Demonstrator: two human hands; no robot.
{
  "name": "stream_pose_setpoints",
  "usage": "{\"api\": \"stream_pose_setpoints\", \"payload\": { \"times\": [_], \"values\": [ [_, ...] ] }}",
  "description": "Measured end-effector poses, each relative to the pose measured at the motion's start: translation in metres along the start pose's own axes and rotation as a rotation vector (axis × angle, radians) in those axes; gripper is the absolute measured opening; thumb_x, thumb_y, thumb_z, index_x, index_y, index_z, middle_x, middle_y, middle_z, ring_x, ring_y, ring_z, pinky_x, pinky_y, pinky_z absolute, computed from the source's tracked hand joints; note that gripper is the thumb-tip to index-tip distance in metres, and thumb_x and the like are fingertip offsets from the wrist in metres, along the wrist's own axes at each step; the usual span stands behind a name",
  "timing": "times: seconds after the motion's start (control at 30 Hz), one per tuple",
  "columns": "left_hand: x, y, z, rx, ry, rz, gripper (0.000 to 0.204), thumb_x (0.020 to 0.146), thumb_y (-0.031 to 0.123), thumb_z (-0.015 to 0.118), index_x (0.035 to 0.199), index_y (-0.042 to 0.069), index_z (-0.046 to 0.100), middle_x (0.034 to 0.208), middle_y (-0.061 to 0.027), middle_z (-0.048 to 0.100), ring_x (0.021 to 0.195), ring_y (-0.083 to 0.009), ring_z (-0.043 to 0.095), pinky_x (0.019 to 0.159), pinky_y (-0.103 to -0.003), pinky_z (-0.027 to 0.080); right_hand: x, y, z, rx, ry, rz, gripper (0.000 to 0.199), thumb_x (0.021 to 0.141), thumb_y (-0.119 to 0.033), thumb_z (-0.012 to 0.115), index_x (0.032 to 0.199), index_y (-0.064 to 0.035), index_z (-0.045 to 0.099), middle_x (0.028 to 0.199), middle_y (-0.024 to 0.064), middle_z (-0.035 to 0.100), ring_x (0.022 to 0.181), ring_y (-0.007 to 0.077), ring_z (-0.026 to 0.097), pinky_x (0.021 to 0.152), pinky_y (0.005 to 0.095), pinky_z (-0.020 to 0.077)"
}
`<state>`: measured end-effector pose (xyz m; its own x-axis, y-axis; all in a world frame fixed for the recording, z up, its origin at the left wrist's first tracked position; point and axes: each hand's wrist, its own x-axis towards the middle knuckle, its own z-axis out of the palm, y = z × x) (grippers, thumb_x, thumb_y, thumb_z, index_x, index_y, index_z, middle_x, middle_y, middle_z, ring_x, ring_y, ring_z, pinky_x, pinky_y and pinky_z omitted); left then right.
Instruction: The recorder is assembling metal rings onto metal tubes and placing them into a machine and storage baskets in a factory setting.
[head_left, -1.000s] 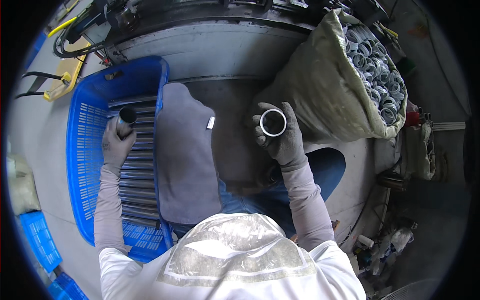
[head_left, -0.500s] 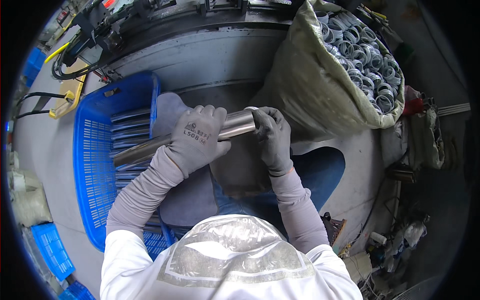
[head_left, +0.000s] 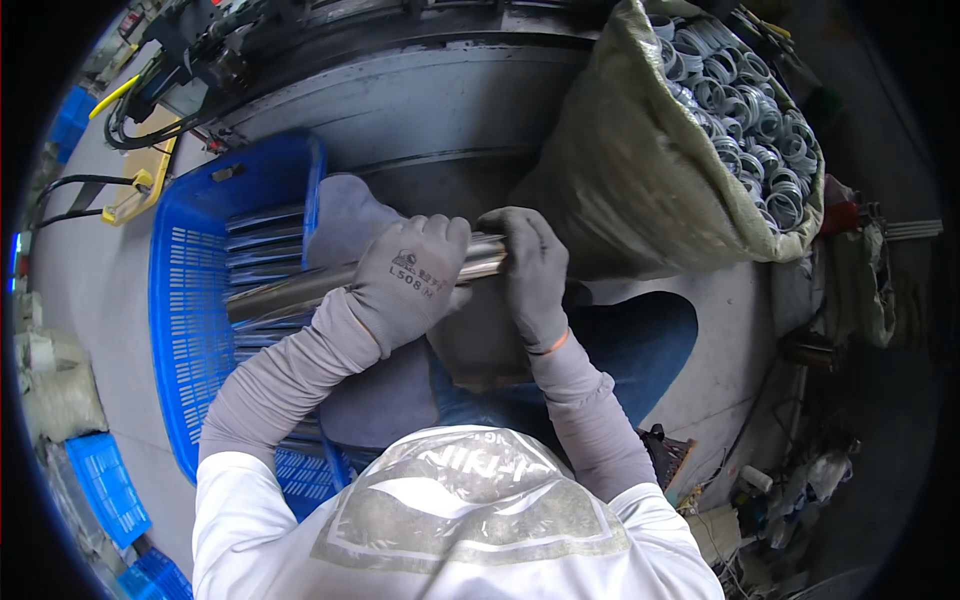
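Above blue crate (head_left: 185,300): steel tube (head_left: 300,288) gripped by both hands (head_left: 470,275).

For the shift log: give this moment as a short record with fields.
left hand: gloved, wrapped around the metal tube
right hand: gloved, gripping the tube's right end
tube: shiny, lying roughly level across the lap, its left end over the blue crate
crate: at the person's left, holds more tubes
sack: at the right, open, full of metal rings
lap: covered by a grey cloth
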<state>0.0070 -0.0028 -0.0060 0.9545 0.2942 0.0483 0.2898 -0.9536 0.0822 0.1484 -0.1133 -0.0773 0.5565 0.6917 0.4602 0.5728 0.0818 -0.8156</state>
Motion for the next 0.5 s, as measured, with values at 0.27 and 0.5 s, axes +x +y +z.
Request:
{"api": "stream_pose_setpoints", "payload": {
  "times": [0.27,0.5],
  "values": [
    [0.002,0.002,-0.003,-0.054,0.163,0.197,0.059,0.078,0.032,0.084,0.122,0.001,0.059,0.105,-0.0128,0.067,0.099,-0.0297,0.068,0.091,-0.041,0.054,-0.009,0.023,0.021,0.419,0.099,0.384,0.021,0.104,-0.013,0.056,0.103,0.0014,0.071,0.094,0.0047,0.072,0.087,0.0114,0.064,0.08,0.0269,0.0521],
    [-0.059,-0.033,0.027,-1.182,0.366,-0.137,0.05,0.107,0.036,0.059,0.14,-0.002,0.059,0.132,-0.0173,0.066,0.12,-0.0252,0.064,0.104,-0.04,0.051,0.026,0.001,-0.056,-0.156,0.297,-0.088,0.019,0.094,-0.009,0.056,0.107,-0.0025,0.067,0.104,0.015,0.073,0.092,0.0325,0.072,0.084,0.0408,0.057]
  ]
}}
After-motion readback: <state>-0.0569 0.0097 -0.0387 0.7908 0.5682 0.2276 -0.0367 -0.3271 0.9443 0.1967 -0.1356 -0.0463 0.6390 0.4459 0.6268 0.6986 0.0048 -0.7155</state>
